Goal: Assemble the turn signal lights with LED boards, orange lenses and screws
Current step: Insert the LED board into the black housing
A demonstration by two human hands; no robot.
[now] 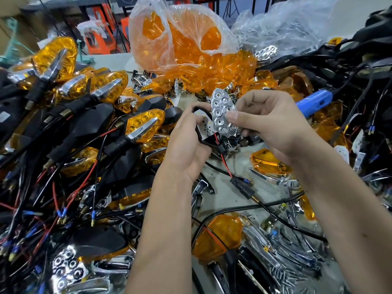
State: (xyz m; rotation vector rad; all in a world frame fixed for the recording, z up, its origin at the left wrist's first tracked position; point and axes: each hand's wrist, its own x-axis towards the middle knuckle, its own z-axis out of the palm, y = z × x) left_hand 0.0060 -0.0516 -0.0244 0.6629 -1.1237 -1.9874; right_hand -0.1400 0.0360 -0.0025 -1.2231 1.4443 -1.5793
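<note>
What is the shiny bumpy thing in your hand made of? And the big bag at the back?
The bumpy reflector looks like plastic with a chrome coat: mirror-bright, moulded cups. It could be metal. The bag looks like thin clear plastic film: crinkled, see-through, orange lenses showing inside.

We see our left hand (pixel 187 143) curled around a black housing with a white LED board (pixel 205 126) seated in it, red and black wires (pixel 224 164) trailing down to a connector (pixel 241 187) on the table. Our right hand (pixel 273 128) pinches a chrome honeycomb reflector (pixel 222 111), tilted, its lower edge touching the board. To the left lies a heap of finished turn signals (pixel 144 126); behind — a torn plastic bag of orange lenses (pixel 180 39). A blue tool (pixel 314 101) lies just beyond the right hand — loose screws (pixel 290 274) at lower right.
</note>
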